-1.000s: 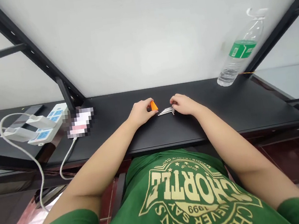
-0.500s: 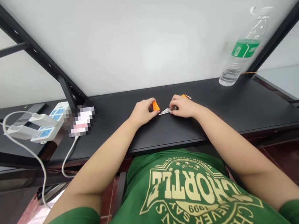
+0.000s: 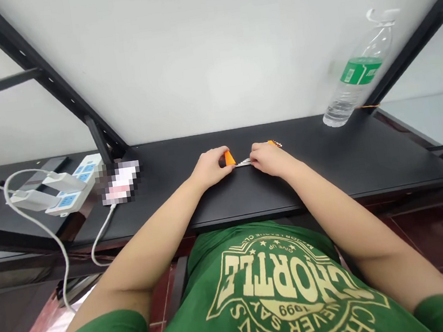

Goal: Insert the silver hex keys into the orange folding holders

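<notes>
My left hand (image 3: 210,168) is closed on an orange wedge-shaped piece (image 3: 229,158), held between thumb and fingers just above the black desk. Facing it, my right hand (image 3: 270,158) is closed around a bundle of several thin pale rods (image 3: 244,162). Their ends step out in different lengths toward the left hand, and the longest reaches close to the left thumb. Behind the right fingers an orange part (image 3: 271,143) with a row of small dark-and-light ends (image 3: 278,144) sticks out. The right palm hides most of the bundle.
A large water bottle (image 3: 351,81) with a green label stands at the back right. On the left lie a phone (image 3: 121,182) with a white cable (image 3: 103,233) and a white power strip (image 3: 79,187) with plugs. Black shelf posts (image 3: 69,99) rise at both sides.
The right fingers have closed further over the rods, covering a dark spot that showed between them. The left hand and its orange piece stay nearly still; the camera view shifted slightly.
</notes>
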{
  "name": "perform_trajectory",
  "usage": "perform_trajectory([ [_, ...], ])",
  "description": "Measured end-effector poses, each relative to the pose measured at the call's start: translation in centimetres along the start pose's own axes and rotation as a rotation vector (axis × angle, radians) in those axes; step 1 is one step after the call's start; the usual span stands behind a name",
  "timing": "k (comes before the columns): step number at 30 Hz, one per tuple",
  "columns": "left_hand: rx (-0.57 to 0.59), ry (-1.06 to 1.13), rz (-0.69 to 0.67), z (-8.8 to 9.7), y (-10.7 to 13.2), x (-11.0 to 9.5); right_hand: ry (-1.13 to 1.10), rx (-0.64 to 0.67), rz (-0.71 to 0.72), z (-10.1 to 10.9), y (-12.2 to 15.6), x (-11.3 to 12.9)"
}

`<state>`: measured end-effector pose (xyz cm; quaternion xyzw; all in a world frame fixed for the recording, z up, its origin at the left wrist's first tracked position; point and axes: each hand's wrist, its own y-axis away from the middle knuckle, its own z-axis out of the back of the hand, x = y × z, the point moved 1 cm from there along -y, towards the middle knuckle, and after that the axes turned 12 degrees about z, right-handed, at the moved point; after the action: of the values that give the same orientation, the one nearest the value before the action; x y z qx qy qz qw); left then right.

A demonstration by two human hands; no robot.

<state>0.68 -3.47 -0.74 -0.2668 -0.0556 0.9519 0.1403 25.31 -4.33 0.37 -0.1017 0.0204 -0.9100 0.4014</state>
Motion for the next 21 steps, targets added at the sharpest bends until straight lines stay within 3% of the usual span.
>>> perform_trajectory([
  [6, 0.002, 0.011, -0.007, -0.10, -0.04, 0.08, 0.047, 0.013, -0.014, 0.01, -0.23, 0.16],
  [11, 0.000, 0.013, -0.018, -0.26, -0.14, 0.46, -0.064, 0.074, -0.098, 0.47, -0.10, 0.59],
  [17, -0.024, -0.004, -0.041, -0.10, -0.05, 0.50, -0.113, -0.094, -0.045, 0.28, 0.35, -0.12],
  [21, -0.059, -0.009, -0.049, -0.02, 0.05, 0.30, -0.161, -0.137, -0.011, 0.13, 0.27, -0.30],
])
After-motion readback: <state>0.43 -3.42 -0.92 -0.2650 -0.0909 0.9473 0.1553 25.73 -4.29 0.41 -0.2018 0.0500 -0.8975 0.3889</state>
